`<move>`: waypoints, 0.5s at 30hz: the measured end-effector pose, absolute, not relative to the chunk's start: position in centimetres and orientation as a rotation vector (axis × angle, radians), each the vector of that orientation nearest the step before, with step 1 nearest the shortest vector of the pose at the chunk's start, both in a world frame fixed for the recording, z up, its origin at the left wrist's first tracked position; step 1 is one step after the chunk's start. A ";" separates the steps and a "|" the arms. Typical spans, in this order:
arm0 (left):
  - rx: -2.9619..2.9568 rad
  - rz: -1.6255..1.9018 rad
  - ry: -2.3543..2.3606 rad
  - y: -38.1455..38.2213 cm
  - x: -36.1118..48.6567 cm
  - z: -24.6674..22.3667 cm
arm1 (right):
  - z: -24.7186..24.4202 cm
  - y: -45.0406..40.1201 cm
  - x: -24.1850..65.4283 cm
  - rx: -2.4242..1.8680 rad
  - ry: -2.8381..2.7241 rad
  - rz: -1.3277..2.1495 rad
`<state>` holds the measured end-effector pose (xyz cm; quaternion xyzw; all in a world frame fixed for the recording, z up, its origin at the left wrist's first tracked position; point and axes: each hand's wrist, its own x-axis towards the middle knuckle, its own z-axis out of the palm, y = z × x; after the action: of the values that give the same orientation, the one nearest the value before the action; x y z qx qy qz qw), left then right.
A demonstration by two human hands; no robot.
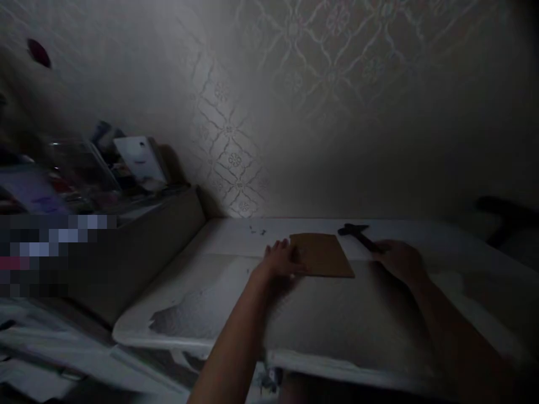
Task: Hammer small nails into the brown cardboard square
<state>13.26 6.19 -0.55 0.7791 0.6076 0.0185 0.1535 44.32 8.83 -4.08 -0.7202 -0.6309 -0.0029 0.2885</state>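
Note:
A flat brown square board (322, 255) lies on the white table (202, 320). My left hand (281, 261) rests at the board's left edge, fingers apart, with the thumb reaching over its near left corner. To the right, my right hand (398, 259) is wrapped round the handle of a dark hammer (356, 231). The hammer's head points away and to the left, just beyond the board's right side. Several small dark bits, perhaps nails, lie on the table behind the board on the left.
A patterned wall (269, 140) rises behind the table. On the left, a raised cabinet (160, 247) carries a white box (138, 160), a clear case (82, 168) and clutter. A dark object (501, 207) stands at the far right, blurred.

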 end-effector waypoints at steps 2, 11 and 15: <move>2.232 0.053 1.741 6.2 13.3 -0.5 | -4.1 8.8 44.3 -1.949 -1.694 0.032; 2.213 0.050 1.741 6.0 13.4 -0.3 | -4.9 8.7 43.9 -1.931 -1.794 -0.106; 2.217 0.066 1.743 6.0 13.3 -0.4 | -4.0 8.5 42.5 -1.778 -1.750 -0.274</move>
<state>13.31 6.02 -0.40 0.7759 0.6099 0.0230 0.1596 42.54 8.47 -3.96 -0.6734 -0.6627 -0.1040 0.3109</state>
